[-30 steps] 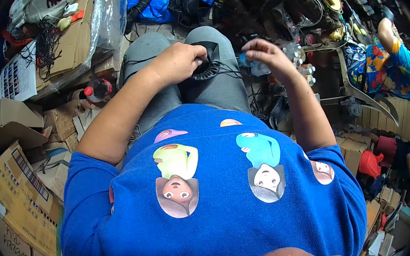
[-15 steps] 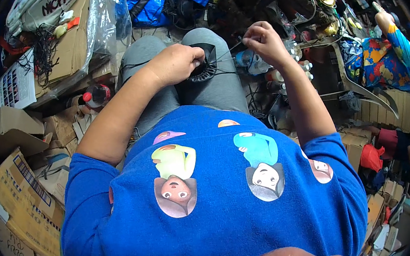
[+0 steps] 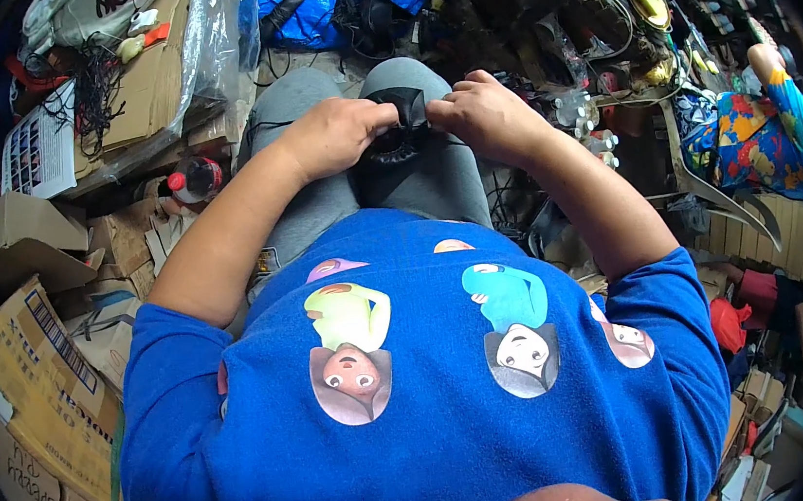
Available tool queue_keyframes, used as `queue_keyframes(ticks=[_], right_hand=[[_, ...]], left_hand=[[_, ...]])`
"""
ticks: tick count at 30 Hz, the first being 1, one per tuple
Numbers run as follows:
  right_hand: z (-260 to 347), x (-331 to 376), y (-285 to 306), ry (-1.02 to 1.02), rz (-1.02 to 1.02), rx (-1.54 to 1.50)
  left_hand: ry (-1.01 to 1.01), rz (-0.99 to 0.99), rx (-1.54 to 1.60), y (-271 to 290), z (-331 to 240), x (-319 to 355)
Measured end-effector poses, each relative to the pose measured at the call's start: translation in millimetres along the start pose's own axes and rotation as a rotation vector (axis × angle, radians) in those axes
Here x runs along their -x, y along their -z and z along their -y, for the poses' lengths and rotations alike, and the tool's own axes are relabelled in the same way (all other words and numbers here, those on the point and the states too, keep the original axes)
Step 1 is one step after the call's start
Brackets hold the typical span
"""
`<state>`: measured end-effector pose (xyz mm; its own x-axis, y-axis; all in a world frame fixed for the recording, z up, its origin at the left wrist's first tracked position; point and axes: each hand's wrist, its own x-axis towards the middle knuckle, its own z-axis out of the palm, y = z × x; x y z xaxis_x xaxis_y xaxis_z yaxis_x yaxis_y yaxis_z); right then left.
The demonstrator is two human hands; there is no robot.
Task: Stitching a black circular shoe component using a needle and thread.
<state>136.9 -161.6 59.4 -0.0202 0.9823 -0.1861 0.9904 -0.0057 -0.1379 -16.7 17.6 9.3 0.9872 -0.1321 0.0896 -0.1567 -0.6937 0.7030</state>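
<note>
A small black piece with a ribbed, gathered rim (image 3: 395,153) rests on the right thigh of my grey trousers (image 3: 415,190); it looks like a shoe upper, though my fingers hide part of it. Its left side is pinched by my left hand (image 3: 339,136), fingers closed. Against its right side is my right hand (image 3: 488,120), thumb and fingers pressed together. Whatever sits between those right fingertips is too small to make out. A smooth black flap (image 3: 414,108) of the piece stands up between the two hands.
A red-capped bottle (image 3: 195,180) and an open cardboard box (image 3: 24,241) stand at left. Several small bottles (image 3: 575,113) are right of my knees. A curved metal strip (image 3: 725,207) juts out at right. Other people (image 3: 767,139) sit along the right side.
My right hand has come in leftward and down to the black piece. The taut thread that ran from the piece to that hand no longer shows. My left hand stays nearly in place.
</note>
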Motion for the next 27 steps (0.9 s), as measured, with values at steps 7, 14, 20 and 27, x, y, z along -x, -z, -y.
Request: queue_keyframes(ticks=[7,14,20,27], right_hand=[[-62.5,70.6,-25.7,-0.565,-0.117,-0.597],[0.1,-28.4,23.5,-0.125,-0.587,-1.759],[18.0,3.8,11.9,-0.076,-0.085,-0.711],[-164.9,264.0,-55.3,-1.117,-0.139,-0.208]], left_hand=[[0.301,-0.312,-0.022,61.0,35.6,99.5],[-0.240,-0.425,0.949,71.2,-60.5,9.5],[0.024,-0.032,0.207,41.6,-45.7,44.3],[0.972,-0.692,-0.945,267.3,71.4,281.0]])
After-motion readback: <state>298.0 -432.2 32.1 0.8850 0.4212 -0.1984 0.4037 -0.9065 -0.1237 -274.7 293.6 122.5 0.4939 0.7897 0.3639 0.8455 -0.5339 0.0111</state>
